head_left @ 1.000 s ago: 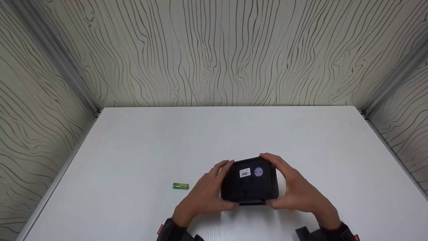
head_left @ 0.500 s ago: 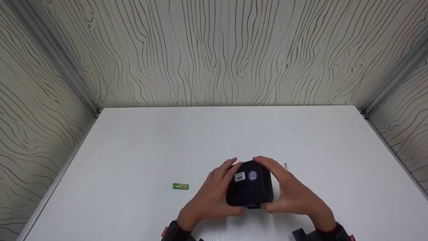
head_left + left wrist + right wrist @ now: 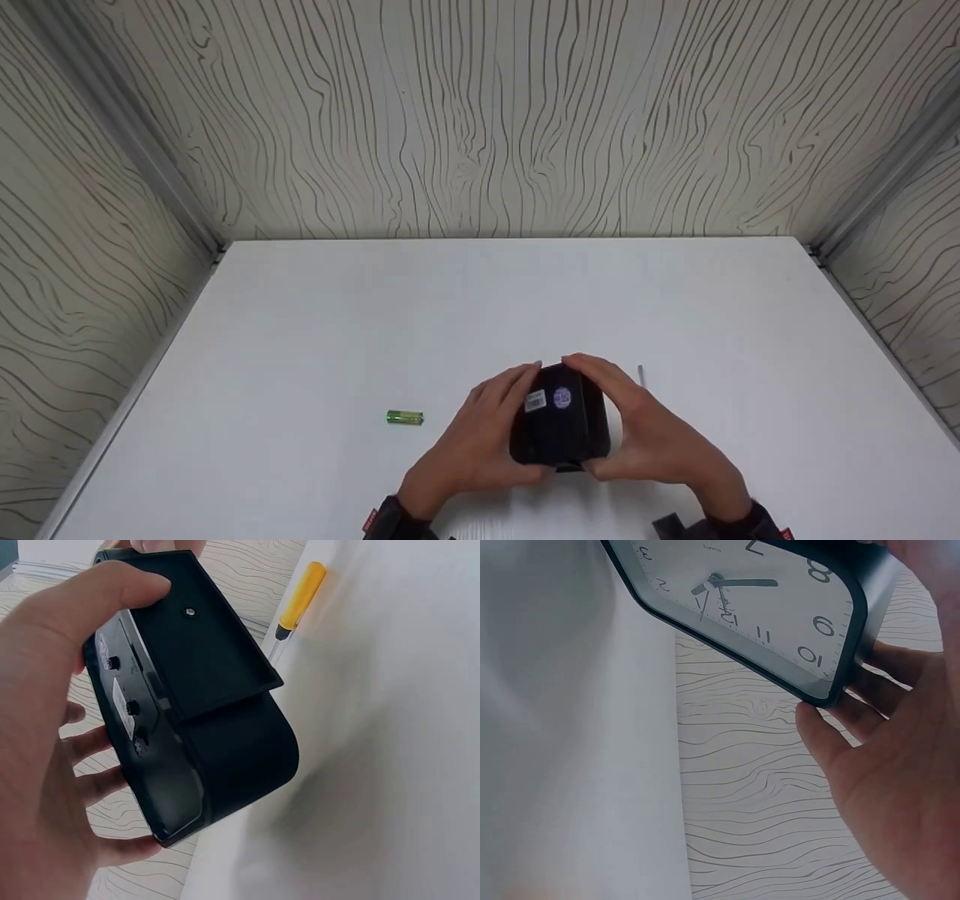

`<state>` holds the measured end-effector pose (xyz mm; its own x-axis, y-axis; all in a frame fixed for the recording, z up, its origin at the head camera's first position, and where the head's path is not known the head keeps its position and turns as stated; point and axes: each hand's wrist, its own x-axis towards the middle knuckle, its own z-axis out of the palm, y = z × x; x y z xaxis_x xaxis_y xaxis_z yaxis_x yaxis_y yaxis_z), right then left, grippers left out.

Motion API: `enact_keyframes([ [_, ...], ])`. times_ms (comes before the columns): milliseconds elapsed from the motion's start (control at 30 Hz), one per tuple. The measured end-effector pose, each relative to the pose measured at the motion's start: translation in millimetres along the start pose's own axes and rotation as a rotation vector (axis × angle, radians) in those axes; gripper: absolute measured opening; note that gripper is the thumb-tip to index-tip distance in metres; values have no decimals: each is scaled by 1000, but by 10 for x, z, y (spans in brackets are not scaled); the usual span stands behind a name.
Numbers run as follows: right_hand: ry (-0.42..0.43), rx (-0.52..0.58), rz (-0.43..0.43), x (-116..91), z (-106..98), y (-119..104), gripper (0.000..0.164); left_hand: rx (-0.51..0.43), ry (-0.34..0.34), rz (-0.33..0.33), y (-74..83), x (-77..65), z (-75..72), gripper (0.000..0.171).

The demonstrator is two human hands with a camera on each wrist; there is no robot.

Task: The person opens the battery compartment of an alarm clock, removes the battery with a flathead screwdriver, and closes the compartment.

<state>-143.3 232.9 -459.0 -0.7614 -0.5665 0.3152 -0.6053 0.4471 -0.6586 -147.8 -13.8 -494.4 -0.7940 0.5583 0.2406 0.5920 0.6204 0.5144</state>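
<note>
Both hands hold a black alarm clock (image 3: 556,435) between them, its back with a barcode label and a round purple sticker toward the head camera. My left hand (image 3: 480,442) grips one end, thumb on the panel (image 3: 217,645) with a small screw (image 3: 190,612) in the left wrist view. At the opposite end my right hand (image 3: 664,446) has its fingers curled round the casing. White dial (image 3: 780,607), numerals and hands show in the right wrist view. A yellow-handled screwdriver (image 3: 303,594) lies on the table; in the head view only its thin shaft (image 3: 641,375) shows.
A green battery (image 3: 405,417) lies on the white table (image 3: 315,322) to the left of the hands. Wood-grain patterned panels (image 3: 480,120) rise at the back and both sides, joined by grey metal corner posts (image 3: 142,135).
The clock has been turned, so its back looks narrower in the head view. The hands have come closer together with it, and the screwdriver's shaft has come into sight beside the right hand.
</note>
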Motion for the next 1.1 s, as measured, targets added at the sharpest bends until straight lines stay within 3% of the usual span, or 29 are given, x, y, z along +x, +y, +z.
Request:
enact_keyframes([
  [467, -68, 44, 29, -12, -12, -10, 110, 10, 30, 15, -4, -4, -4, 104],
  [767, -46, 78, -7, 15, -11, 15, 107, -47, 34, -10, -30, -6, -25, 106],
  [1100, -14, 236, -46, 13, -35, 54, 102, -126, 25, -35, -18, 1, -55, 107],
])
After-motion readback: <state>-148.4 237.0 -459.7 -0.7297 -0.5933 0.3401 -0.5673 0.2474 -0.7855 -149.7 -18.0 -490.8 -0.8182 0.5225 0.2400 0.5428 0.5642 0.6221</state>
